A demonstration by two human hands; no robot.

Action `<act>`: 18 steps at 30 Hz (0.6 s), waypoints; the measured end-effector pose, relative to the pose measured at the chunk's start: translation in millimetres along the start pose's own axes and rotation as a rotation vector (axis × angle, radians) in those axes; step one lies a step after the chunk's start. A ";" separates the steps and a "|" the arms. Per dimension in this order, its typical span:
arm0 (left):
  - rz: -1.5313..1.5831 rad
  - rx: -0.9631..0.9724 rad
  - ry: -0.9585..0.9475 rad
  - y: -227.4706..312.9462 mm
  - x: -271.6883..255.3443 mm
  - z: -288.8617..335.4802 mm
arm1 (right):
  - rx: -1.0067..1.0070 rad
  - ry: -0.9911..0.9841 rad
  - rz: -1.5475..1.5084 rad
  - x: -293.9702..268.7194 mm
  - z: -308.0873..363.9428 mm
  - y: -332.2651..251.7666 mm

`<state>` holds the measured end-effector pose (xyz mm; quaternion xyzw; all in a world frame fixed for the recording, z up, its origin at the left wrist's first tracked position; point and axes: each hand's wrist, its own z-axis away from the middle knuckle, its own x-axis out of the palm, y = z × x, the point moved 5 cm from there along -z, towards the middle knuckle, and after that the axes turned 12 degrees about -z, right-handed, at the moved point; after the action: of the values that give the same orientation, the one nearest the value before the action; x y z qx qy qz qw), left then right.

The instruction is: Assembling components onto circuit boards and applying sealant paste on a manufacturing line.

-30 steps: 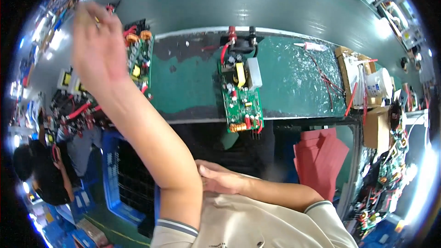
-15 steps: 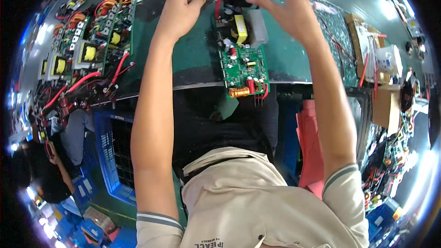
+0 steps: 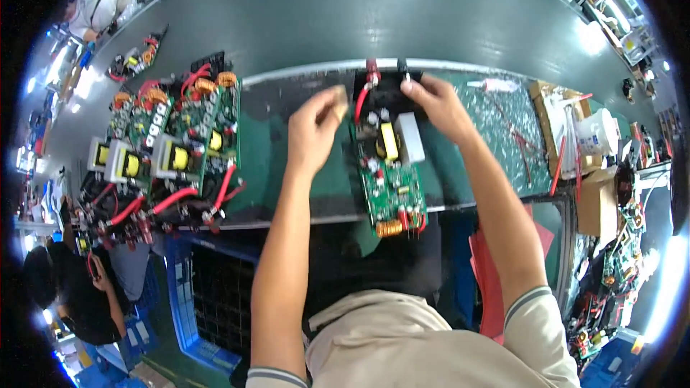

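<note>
A green circuit board [image 3: 392,194] lies in front of me, its near end jutting past the table edge. It carries a yellow-wrapped transformer [image 3: 389,141], a grey heat sink [image 3: 410,138] and a copper coil [image 3: 389,228]. At its far end is a black end panel [image 3: 389,93] with a red terminal [image 3: 372,72] and a black terminal [image 3: 402,66]; a thick red wire [image 3: 362,103] runs to the red one. My right hand [image 3: 442,109] grips the panel's right edge, thumb in front. My left hand [image 3: 316,129] is closed left of the panel, its fingertips pinched; what they hold is unclear.
Several similar boards [image 3: 169,140] with red cables stand at the left. To the right lie bubble wrap [image 3: 514,144], a white tube [image 3: 492,85] and a cardboard box [image 3: 598,201]. A blue crate [image 3: 188,302] sits below the table; a co-worker [image 3: 83,291] is at lower left.
My view has tilted up, so the bench appears lower. The left hand's spread fingers have come together beside the panel. My right hand has closed in on the panel's right edge.
</note>
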<state>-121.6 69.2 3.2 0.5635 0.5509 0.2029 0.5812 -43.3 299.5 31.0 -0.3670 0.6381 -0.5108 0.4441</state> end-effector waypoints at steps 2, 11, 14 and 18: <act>-0.164 0.127 0.086 4.6 -3.1 7.0 | 0.020 -0.029 -0.131 3.0 -1.1 19.2; 0.403 -0.160 0.242 -10.2 -25.2 1.2 | -0.002 0.098 -0.215 -11.1 7.8 22.7; 0.442 -0.279 0.268 -27.2 -33.5 0.8 | 0.022 0.074 -0.203 -11.7 8.2 23.4; 0.287 -0.206 0.232 -23.3 -24.1 2.3 | 0.015 0.072 -0.313 -10.8 7.9 21.1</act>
<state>-136.1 41.0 -7.9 0.5468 0.5047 0.4023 0.5334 -32.6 311.4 11.8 -0.4401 0.5846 -0.5915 0.3386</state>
